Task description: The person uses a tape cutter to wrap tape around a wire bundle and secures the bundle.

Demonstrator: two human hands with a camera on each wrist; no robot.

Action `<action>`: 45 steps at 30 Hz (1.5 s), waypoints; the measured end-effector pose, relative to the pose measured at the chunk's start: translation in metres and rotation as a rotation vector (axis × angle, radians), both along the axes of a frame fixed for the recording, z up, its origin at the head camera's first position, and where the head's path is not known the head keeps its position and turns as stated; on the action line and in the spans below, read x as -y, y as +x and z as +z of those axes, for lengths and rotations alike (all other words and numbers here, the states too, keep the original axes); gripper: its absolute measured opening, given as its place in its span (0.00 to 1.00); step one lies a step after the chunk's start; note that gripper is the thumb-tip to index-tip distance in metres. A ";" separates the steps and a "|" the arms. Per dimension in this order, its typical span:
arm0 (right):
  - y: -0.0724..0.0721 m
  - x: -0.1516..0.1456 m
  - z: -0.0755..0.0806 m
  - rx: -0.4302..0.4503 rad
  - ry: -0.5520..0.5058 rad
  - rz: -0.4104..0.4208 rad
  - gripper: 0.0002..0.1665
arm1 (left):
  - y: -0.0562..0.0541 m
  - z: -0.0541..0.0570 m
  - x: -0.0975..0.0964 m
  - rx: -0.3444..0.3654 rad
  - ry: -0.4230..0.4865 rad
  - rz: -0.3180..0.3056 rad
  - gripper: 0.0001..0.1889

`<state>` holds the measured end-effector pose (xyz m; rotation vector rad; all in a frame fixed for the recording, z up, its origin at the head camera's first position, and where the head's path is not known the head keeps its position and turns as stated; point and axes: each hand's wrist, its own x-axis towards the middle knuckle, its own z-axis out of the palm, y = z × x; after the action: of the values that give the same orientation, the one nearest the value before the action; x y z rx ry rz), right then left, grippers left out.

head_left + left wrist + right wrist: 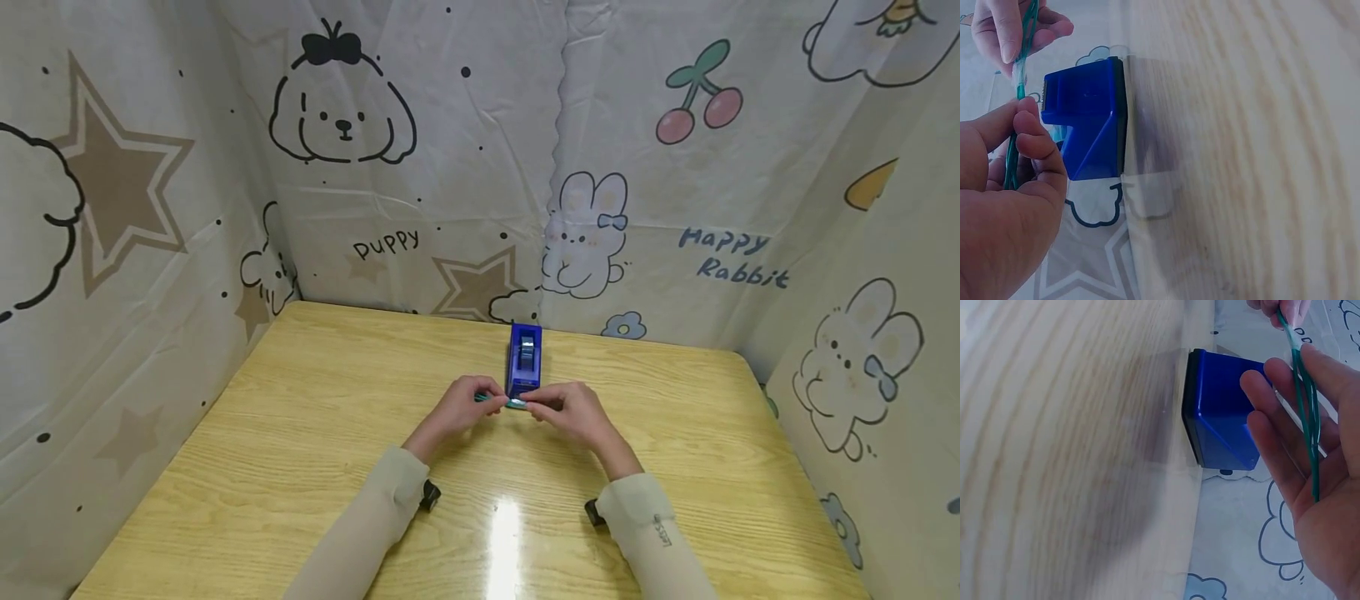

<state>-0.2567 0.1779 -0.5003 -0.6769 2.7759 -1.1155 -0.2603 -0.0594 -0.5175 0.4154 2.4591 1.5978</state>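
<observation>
A slim bundle of thin green cord (1301,394), its strands looped, runs between both hands. Clear tape (1019,72) wraps its middle. My left hand (467,407) pinches one end portion between thumb and forefinger, with the rest lying inside the curled fingers. On the other side my right hand (576,412) grips the bundle at the taped part with thumb and forefinger, its remaining fingers loosely bent and the strands trailing across the palm. A blue tape dispenser (525,382) stands just beyond the hands, its cutter end toward me.
The wooden table (337,400) reaches back to a patterned cloth (480,150) that hangs along the rear and both sides. A roll of tape (527,350) sits in the dispenser. Dark wrist cameras show at the cuffs.
</observation>
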 end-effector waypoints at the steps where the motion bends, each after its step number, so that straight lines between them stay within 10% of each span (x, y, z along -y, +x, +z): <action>1: 0.000 0.001 0.001 -0.003 0.009 0.004 0.12 | 0.000 0.000 0.000 -0.005 0.001 0.002 0.08; 26: -0.002 0.002 -0.001 0.170 -0.086 0.119 0.20 | 0.005 -0.002 0.004 -0.167 0.012 -0.026 0.07; 45: 0.003 0.005 -0.003 -0.074 0.085 0.064 0.07 | 0.007 -0.003 0.005 -0.034 0.078 -0.095 0.12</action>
<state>-0.2540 0.1729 -0.5029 -0.8059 2.8218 -0.9739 -0.2529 -0.0641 -0.5209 0.5667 2.3679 1.6651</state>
